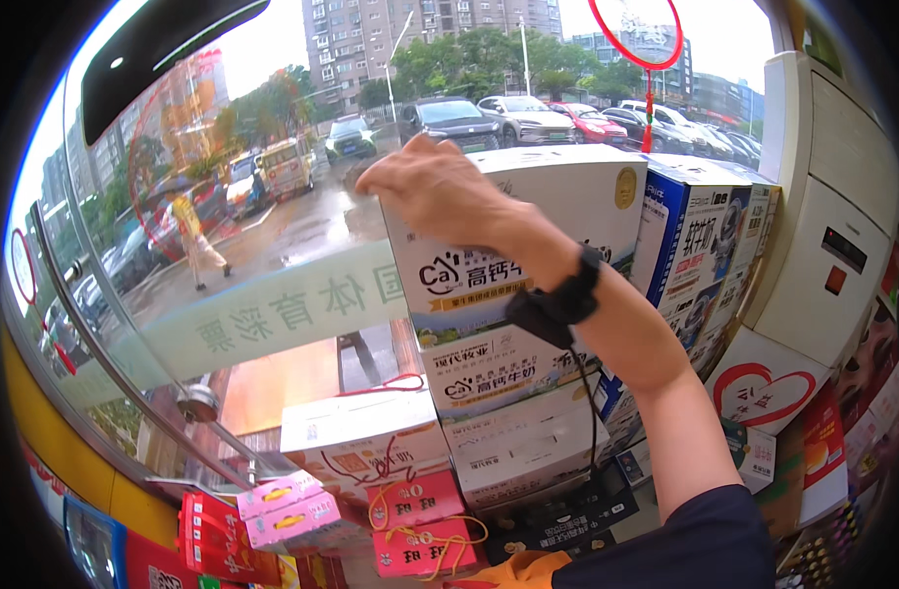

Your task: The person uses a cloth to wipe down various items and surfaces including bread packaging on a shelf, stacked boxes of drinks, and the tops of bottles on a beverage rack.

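Observation:
My right hand (442,188) reaches over the top left corner of a white milk carton box (523,213), its fingers bent at the box's upper edge; whether they grip it cannot be told. A black band with a small device and a cable (560,298) is on the wrist. That box tops a stack of similar white boxes (523,456). Right of it stand blue and white milk boxes (696,243). My left hand is out of view. Below the stack lie red gift boxes (424,548) with yellow cords, and a white carton (365,434) with red marks.
A glass door with a metal handle (118,324) is at the left, a large window behind the stack. Outside are parked cars and a walking person (192,235). A white cabinet (825,221) stands at the right. Pink boxes (291,512) and a red bag (218,537) are at the lower left.

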Demonstrator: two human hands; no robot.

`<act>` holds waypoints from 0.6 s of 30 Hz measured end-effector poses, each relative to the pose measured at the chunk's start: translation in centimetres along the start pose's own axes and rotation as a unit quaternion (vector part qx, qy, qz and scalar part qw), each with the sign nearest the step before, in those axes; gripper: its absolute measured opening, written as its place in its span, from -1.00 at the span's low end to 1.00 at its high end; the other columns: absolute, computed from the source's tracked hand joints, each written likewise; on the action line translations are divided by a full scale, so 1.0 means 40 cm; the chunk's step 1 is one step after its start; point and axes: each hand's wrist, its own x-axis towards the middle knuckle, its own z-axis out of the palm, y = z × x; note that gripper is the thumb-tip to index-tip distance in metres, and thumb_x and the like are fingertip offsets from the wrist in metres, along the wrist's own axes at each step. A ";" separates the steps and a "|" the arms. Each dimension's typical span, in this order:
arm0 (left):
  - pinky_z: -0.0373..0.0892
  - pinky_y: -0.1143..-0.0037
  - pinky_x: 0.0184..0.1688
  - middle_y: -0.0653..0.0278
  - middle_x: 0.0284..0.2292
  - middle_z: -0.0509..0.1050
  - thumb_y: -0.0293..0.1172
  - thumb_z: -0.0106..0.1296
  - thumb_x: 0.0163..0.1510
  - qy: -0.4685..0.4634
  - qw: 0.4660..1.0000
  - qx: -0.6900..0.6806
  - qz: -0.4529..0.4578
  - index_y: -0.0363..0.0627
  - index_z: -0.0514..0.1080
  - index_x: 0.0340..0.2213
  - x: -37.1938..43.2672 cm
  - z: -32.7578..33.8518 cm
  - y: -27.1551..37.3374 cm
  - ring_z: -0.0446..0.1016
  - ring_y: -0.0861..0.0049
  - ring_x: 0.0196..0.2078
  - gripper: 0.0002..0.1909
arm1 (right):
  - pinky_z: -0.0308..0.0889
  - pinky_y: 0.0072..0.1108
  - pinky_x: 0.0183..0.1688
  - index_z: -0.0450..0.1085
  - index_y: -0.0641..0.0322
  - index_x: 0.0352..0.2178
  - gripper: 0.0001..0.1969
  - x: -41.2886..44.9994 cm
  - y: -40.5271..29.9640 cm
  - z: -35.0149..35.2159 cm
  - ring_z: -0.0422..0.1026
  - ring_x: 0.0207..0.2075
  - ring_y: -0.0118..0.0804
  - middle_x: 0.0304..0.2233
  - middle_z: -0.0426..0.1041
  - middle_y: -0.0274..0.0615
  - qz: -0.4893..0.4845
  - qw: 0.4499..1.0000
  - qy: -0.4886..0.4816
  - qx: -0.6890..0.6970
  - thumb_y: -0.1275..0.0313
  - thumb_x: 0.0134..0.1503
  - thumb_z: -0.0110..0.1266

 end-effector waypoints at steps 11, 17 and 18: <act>0.29 0.47 0.00 0.10 -0.12 0.40 -0.55 0.01 0.04 0.001 0.999 0.039 -0.029 -0.32 0.28 -0.03 0.027 -0.024 -0.092 0.38 0.41 -0.09 -0.58 | 0.11 -0.37 0.12 0.39 0.31 -0.18 -0.62 -0.041 0.275 -0.159 0.31 0.00 -0.08 -0.10 0.39 0.03 0.189 0.952 -0.207 -0.121 0.31 0.14 -0.29; 0.27 0.46 0.02 0.10 -0.12 0.40 -0.56 -0.01 0.05 -0.049 0.997 -0.053 -0.023 -0.31 0.29 -0.04 0.063 0.037 -0.080 0.36 0.39 -0.05 -0.60 | 0.16 -0.30 0.06 0.38 0.34 -0.18 -0.62 -0.261 0.548 -0.368 0.27 0.00 0.03 -0.03 0.31 0.06 0.365 0.810 -0.251 -0.384 0.36 0.06 -0.24; 0.27 0.46 0.02 0.10 -0.12 0.40 -0.56 -0.01 0.05 -0.063 0.996 -0.059 -0.020 -0.31 0.29 -0.04 0.076 0.059 -0.068 0.36 0.39 -0.05 -0.60 | 0.19 -0.30 0.01 0.39 0.35 -0.21 -0.65 -0.317 0.591 -0.413 0.30 -0.05 0.08 -0.08 0.34 0.06 0.392 0.805 -0.185 -0.404 0.37 0.06 -0.22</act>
